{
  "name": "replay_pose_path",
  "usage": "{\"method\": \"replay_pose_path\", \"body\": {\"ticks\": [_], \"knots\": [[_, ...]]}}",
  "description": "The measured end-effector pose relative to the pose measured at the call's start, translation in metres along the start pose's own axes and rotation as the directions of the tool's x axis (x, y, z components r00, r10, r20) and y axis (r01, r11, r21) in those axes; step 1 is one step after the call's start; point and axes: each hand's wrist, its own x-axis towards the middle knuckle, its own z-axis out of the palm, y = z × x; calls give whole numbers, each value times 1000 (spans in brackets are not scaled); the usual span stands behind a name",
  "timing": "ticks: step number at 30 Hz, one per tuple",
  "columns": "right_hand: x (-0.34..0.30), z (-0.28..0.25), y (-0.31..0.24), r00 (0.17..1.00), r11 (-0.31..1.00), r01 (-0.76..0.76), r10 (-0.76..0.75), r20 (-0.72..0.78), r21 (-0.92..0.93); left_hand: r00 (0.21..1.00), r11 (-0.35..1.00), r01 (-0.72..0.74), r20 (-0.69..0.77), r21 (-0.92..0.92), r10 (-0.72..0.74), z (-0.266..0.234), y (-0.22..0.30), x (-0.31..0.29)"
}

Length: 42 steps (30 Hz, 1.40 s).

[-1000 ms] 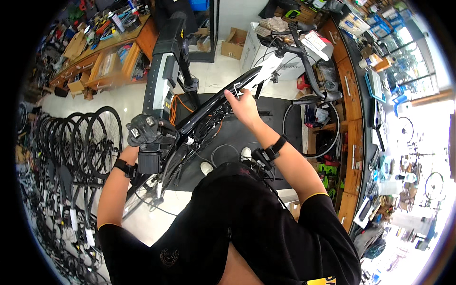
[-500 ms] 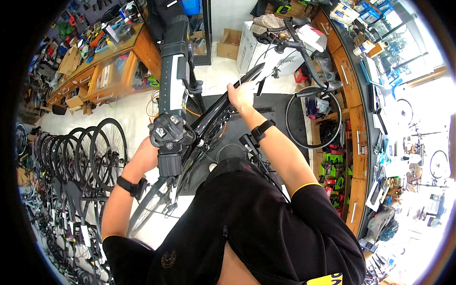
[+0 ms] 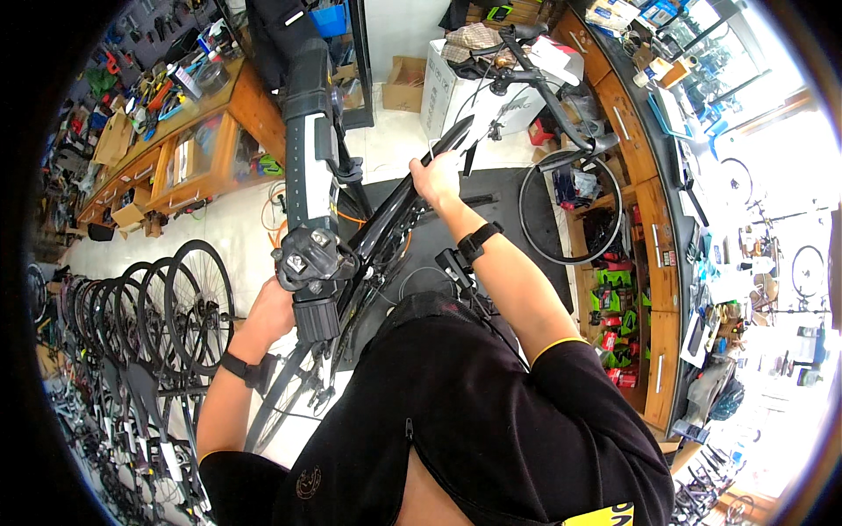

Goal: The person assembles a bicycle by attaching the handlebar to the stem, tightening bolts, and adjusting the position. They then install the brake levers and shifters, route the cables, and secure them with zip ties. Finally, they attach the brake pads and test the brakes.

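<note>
While the right hand [image 3: 438,180] lies on the black bicycle frame [image 3: 386,209], its fingers are bent in against the tube; whether they grip it or the thin silvery piece [image 3: 431,151] by the thumb, I cannot tell. From under those fingers the frame slants down toward a bulky clamp head [image 3: 313,261], which blocks sight of the fingers of the left hand [image 3: 274,311], so their hold cannot be told either. Beyond the left fingers stretches the stand arm [image 3: 314,175]. Ahead and right of the right fingers are the handlebar [image 3: 554,107] and a white box [image 3: 436,92]; farther right come a wheel [image 3: 524,210] and a wooden drawer cabinet [image 3: 650,206]. Left of the left fingers stands a row of wheels [image 3: 168,307], with a wooden bench [image 3: 257,107] past it.
</note>
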Motion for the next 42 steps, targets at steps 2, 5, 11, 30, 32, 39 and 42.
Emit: {"method": "replay_pose_path", "body": {"ticks": [2,5,11,30,32,39,42], "knots": [[0,0,1,999,995,-49,48,7,89,999,998,-39,0,58,39,2,-6,-2],[-1,0,-1,998,985,-55,56,-3,161,999,998,-37,-19,51,38,-1,-1,-4],[0,5,5,999,985,-43,47,-25,167,998,993,-65,-11,100,66,-2,1,-6],[1,0,3,1000,994,-20,21,-5,107,993,988,92,55,123,-100,10,-23,-32],[1,-1,3,1000,993,-19,19,1,115,991,985,69,100,157,-85,5,-18,-31],[-8,-13,-6,996,974,-87,79,49,208,995,989,51,78,139,-62,15,-34,-43],[-4,-1,1,998,984,-51,56,-27,173,994,983,44,96,176,-61,18,-40,-47]]}}
